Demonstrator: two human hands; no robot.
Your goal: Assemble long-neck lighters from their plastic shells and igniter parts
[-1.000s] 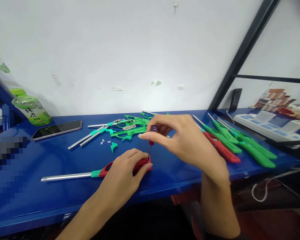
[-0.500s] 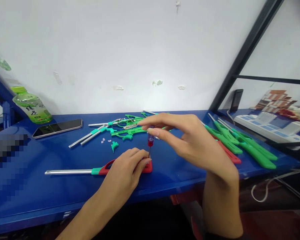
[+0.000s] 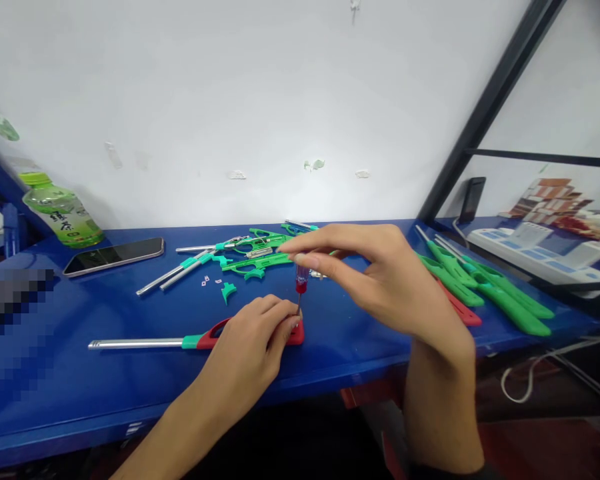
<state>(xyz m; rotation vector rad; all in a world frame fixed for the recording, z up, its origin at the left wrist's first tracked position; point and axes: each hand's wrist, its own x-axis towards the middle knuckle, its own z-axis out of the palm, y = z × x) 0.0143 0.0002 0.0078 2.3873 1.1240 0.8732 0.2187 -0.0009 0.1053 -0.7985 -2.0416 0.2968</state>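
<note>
A red long-nosed lighter (image 3: 210, 335) with a silver tube and a teal collar lies flat near the front of the blue table, tube to the left. My left hand (image 3: 255, 337) is closed over its red handle and hides the middle of it. At the handle's right end, a small screwdriver (image 3: 301, 279) with a clear red-and-purple grip stands upright, its tip down by my left fingertips. My right hand (image 3: 370, 273) pinches the top of that grip between thumb and fingers from above. Whether the tip sits in a screw is too small to tell.
Behind my hands lie opened green lighter parts (image 3: 257, 263) and a loose teal trigger (image 3: 228, 291). Several green lighters (image 3: 510, 300) and a red one (image 3: 463, 307) are at the right. A phone (image 3: 115, 257) and a bottle (image 3: 63, 213) stand left; a power strip (image 3: 535, 257) is far right.
The screwdriver's grip has turned slightly, and my right fingers have shifted a little on its top. My left hand and the red lighter hold the same place.
</note>
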